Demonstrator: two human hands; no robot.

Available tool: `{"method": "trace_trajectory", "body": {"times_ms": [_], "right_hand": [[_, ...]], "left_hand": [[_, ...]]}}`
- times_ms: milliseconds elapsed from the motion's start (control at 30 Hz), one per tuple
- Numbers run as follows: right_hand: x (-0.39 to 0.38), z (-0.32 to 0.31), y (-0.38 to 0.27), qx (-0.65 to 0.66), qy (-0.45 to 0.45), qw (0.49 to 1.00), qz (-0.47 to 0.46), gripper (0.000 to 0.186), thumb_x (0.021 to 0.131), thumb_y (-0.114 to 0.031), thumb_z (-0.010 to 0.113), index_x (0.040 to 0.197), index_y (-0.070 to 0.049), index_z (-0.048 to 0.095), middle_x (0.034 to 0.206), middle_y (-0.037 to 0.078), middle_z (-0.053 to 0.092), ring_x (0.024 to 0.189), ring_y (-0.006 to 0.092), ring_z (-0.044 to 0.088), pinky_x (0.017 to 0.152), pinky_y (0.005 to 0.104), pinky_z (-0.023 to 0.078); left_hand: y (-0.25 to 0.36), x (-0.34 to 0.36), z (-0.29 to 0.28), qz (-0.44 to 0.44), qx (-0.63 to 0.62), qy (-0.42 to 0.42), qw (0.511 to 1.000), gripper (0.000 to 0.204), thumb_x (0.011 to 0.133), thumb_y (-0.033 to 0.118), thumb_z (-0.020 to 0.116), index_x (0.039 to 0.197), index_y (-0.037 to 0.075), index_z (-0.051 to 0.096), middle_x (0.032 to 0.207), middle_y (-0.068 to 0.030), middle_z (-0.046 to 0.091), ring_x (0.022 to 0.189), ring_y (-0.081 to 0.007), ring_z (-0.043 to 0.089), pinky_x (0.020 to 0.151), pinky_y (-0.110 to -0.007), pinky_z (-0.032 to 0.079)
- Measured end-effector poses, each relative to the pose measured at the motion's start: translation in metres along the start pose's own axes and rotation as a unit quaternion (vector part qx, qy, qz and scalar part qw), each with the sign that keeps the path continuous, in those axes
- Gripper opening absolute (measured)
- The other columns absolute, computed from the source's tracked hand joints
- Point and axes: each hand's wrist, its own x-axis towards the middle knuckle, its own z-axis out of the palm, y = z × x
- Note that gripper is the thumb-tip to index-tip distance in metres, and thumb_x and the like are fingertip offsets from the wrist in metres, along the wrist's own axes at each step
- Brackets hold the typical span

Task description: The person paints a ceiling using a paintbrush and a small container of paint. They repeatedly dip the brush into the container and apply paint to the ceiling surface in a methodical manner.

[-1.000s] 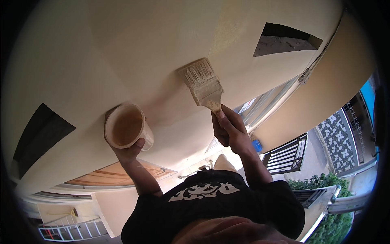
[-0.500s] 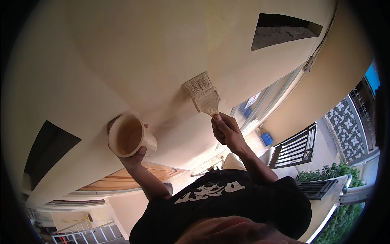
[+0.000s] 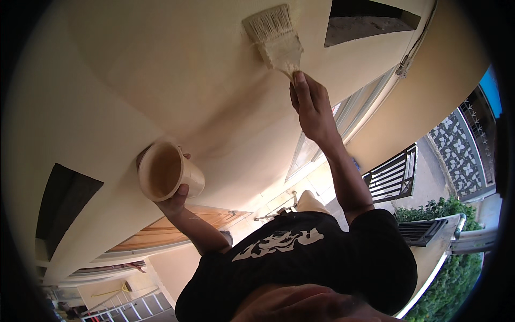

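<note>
My right hand is closed round the handle of a wide, paint-coated paintbrush. Its bristles point up and to the left and lie at the cream wall; whether they press on it I cannot tell. Lower left, my left hand grips a cream plastic bucket from beneath and the side, thumb at the front. The bucket is tilted so its open mouth shows, with a paint-coloured inside; how much it holds I cannot make out.
Dark recessed openings sit in the wall at the upper right and at the left. Below are an orange-brown wooden panel and a metal ladder. A barred gate and green plants stand to the right.
My right hand has moved the paintbrush upward along the wall, stretching the arm out. My left hand with the bucket has shifted only slightly, up and left.
</note>
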Motion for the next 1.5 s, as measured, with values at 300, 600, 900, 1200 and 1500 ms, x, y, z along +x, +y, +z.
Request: {"method": "trace_trajectory", "body": {"times_ms": [300, 600, 900, 1200, 1500], "right_hand": [[0.025, -0.063, -0.071, 0.013, 0.080, 0.996, -0.033, 0.054, 0.113, -0.042, 0.039, 0.072, -0.007, 0.047, 0.058, -0.004, 0.033, 0.054, 0.0066, 0.028, 0.051, 0.0305, 0.023], [-0.034, -0.023, 0.013, -0.151, 0.048, 0.986, 0.052, 0.052, 0.113, -0.035, 0.038, 0.087, 0.004, 0.060, 0.059, 0.020, 0.049, 0.054, 0.0376, 0.050, 0.058, 0.0487, 0.038], [0.051, -0.071, -0.072, -0.154, 0.139, 0.970, -0.125, 0.053, 0.113, -0.037, 0.039, 0.073, -0.002, 0.046, 0.057, 0.005, 0.035, 0.053, 0.0177, 0.031, 0.053, 0.0381, 0.028], [-0.043, -0.052, -0.026, -0.218, 0.001, 0.974, 0.068, 0.051, 0.113, -0.031, 0.041, 0.084, 0.006, 0.060, 0.059, 0.025, 0.053, 0.056, 0.0462, 0.056, 0.059, 0.0529, 0.042], [0.049, -0.070, -0.057, -0.251, 0.121, 0.939, -0.203, 0.048, 0.113, -0.029, 0.041, 0.083, 0.005, 0.059, 0.056, 0.018, 0.048, 0.050, 0.0363, 0.047, 0.055, 0.0491, 0.039]], "left_hand": [[0.001, -0.004, -0.009, -0.018, 0.023, -0.003, 1.000, 0.101, 0.068, 0.052, 0.094, 0.141, 0.002, 0.044, 0.120, -0.0180, 0.064, 0.101, -0.0298, 0.070, 0.083, -0.047, 0.062], [-0.005, -0.003, -0.007, -0.009, 0.031, -0.020, 0.999, 0.106, 0.067, 0.055, 0.094, 0.143, 0.002, 0.042, 0.119, -0.0177, 0.065, 0.104, -0.0298, 0.069, 0.082, -0.047, 0.062], [0.001, -0.001, -0.007, -0.009, 0.050, -0.018, 0.999, 0.110, 0.066, 0.061, 0.092, 0.143, 0.001, 0.041, 0.115, -0.0182, 0.066, 0.099, -0.0313, 0.071, 0.082, -0.048, 0.062], [-0.003, -0.005, 0.006, 0.010, 0.059, 0.026, 0.998, 0.110, 0.067, 0.064, 0.090, 0.142, 0.000, 0.042, 0.113, -0.0189, 0.066, 0.094, -0.0311, 0.072, 0.080, -0.046, 0.063], [0.001, 0.000, 0.003, 0.018, 0.045, 0.010, 0.999, 0.104, 0.068, 0.057, 0.092, 0.141, 0.000, 0.044, 0.113, -0.0187, 0.066, 0.092, -0.0309, 0.072, 0.079, -0.046, 0.062]]}}
